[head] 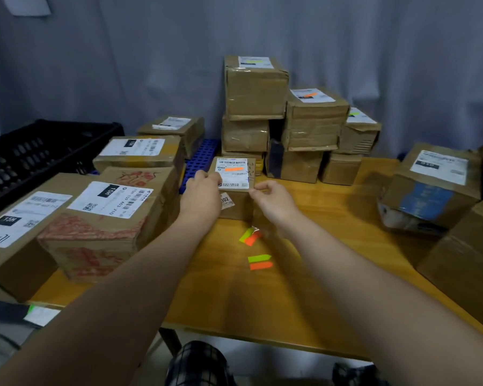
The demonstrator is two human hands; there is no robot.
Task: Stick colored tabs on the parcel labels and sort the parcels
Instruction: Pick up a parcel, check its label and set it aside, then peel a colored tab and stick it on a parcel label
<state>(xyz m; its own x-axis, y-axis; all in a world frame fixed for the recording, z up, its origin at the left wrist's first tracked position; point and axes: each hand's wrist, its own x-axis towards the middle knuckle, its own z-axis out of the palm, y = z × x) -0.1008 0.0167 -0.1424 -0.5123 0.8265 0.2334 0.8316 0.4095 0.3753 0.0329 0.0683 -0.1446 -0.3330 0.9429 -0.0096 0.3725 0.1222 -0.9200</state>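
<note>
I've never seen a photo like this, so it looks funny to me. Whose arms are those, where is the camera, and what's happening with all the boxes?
There is no machine here, only a person. The camera sits on their head and looks down, so you see their own arms reaching out. The left hand and right hand hold a small parcel by its sides. Its label already has an orange tab. Spare green and orange tabs lie on the wooden table. More cardboard parcels stand around, with a stack at the back.
</note>
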